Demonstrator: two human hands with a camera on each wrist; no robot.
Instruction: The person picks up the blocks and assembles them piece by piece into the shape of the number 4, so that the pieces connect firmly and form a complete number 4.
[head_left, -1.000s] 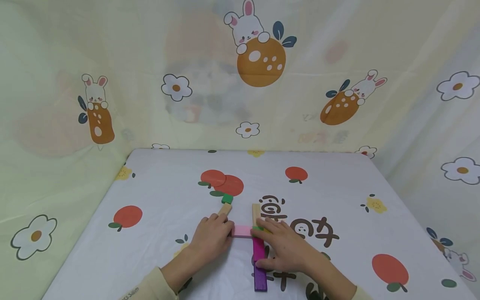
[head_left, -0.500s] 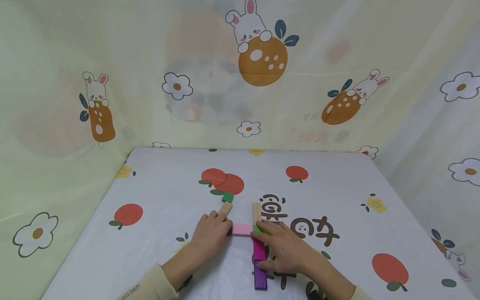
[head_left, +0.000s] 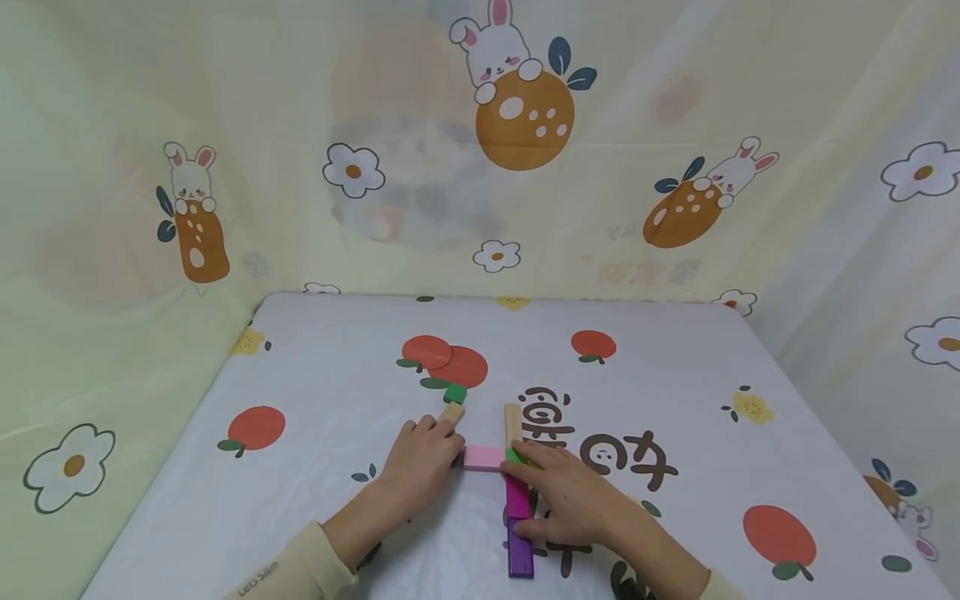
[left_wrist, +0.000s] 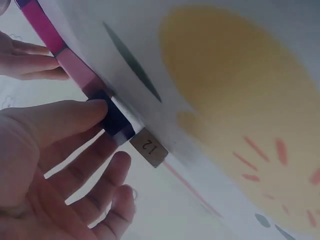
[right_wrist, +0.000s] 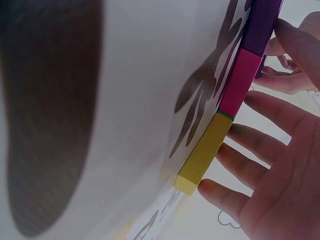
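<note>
Pink block bridges the space between two hands

Person at a table (head_left: 660,550) laid with white fruit-print cloth, both hands low among coloured blocks. The pink block (head_left: 484,458) lies crosswise between them, one end near the left fingertips, the other by the right fingers. Left hand (head_left: 422,458): thumb and finger pinch a dark blue block (left_wrist: 117,120) in line with the pink one. A plain wooden block (left_wrist: 149,147), marked 12, sits just past its far end; a green block (head_left: 455,393) lies beyond the left fingertips. Right hand (head_left: 566,492): fingers spread, nearly straight, gripping nothing. Thumb rests on the purple block (head_left: 521,548), fingertips along the magenta block (head_left: 517,498) and yellow block (right_wrist: 205,152). Purple and magenta run end to end on that hand's inner side; a second wooden block (head_left: 513,421) stretches away beyond its fingers.
</note>
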